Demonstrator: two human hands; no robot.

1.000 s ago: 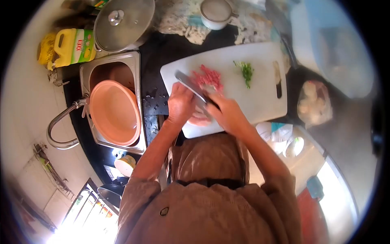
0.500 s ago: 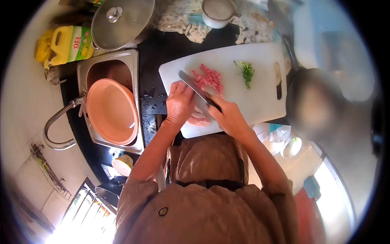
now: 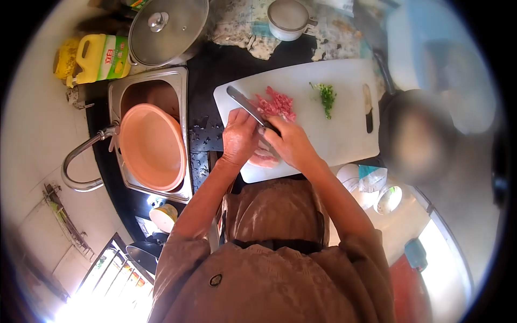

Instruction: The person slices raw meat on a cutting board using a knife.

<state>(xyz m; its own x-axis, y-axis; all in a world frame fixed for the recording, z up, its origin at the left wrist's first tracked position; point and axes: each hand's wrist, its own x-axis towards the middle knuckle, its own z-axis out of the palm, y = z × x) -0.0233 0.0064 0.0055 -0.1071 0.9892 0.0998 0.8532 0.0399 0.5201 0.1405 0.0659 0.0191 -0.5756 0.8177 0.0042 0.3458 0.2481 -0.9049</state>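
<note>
A white cutting board (image 3: 334, 137) lies on the dark counter. My right hand (image 3: 292, 144) is closed round the dark handle of a knife (image 3: 243, 103), whose blade points up and left beside my other hand. Curled fingers of my left hand (image 3: 239, 137) press on a piece of raw meat (image 3: 263, 157) near the board's lower left edge; part of the meat is hidden under both hands. Just above them sits a loose heap of cut red meat (image 3: 279, 103). Farther right on the board is a small pile of chopped green herbs (image 3: 326, 97).
At the left, an orange basin (image 3: 151, 148) rests in a steel sink (image 3: 182, 97) with a curved faucet (image 3: 72, 169). A lidded pot (image 3: 172, 32), a yellow jug (image 3: 91, 56) and a white lidded cup (image 3: 288, 21) stand behind. A pan (image 3: 396, 107) is at the right.
My right hand has moved slightly up and left with the knife, whose tip now reaches farther toward the board's upper left. My left hand stays in about the same place on the meat.
</note>
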